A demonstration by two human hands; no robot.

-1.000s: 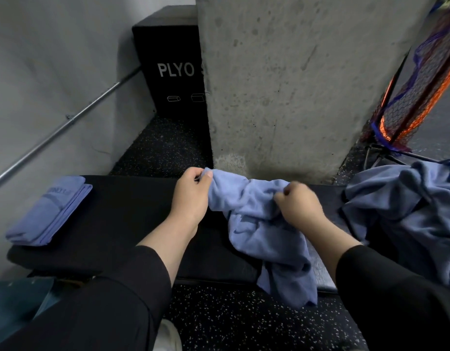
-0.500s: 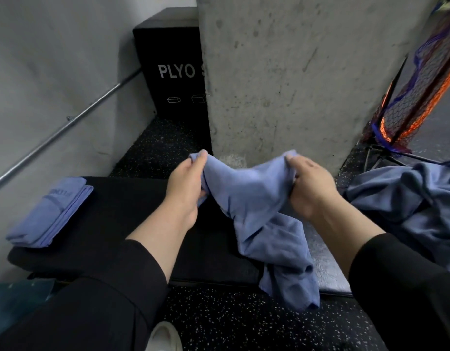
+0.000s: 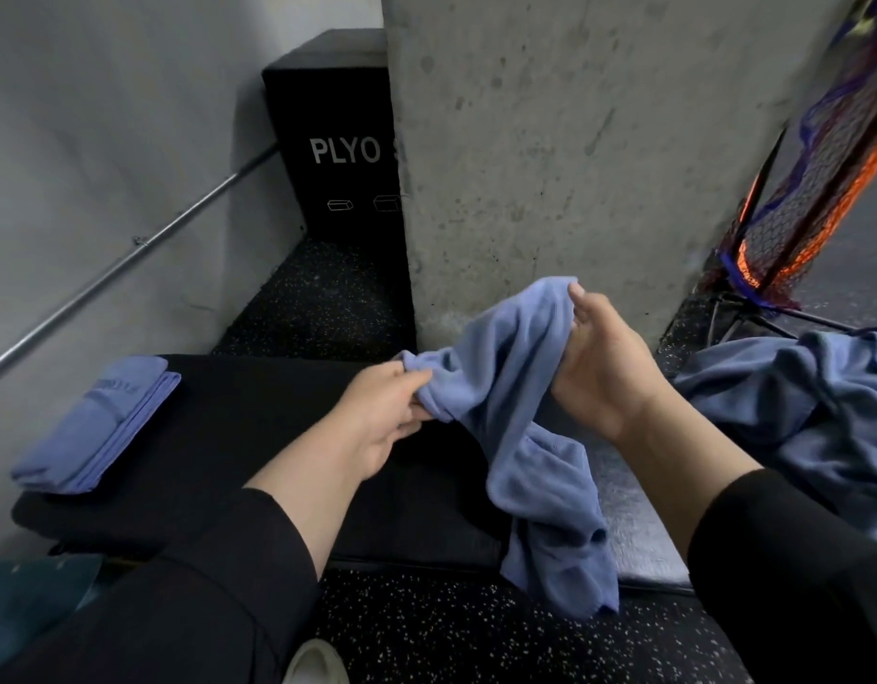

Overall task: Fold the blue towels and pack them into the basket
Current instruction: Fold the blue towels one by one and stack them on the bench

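Observation:
A crumpled blue towel [image 3: 535, 436] hangs between my hands above the black bench [image 3: 259, 436], its lower end drooping past the bench's front edge. My left hand [image 3: 382, 417] pinches a bunched edge of it low at the left. My right hand [image 3: 599, 367] is raised, palm towards me, and grips the towel's upper edge between thumb and fingers. A folded blue towel [image 3: 96, 427] lies on the left end of the bench. A loose pile of blue towels [image 3: 811, 417] sits at the right. No basket is in view.
A concrete pillar [image 3: 550, 140] rises just behind the bench. A black plyo box [image 3: 338, 140] stands in the corner behind it. A metal rail [image 3: 130, 259] runs along the left wall. An orange and blue net [image 3: 802, 199] hangs at the right. Speckled rubber floor lies below.
My right hand has lifted its towel edge higher and turned palm towards me. My left hand has dropped lower and drawn its edge in; the towel now hangs more vertically.

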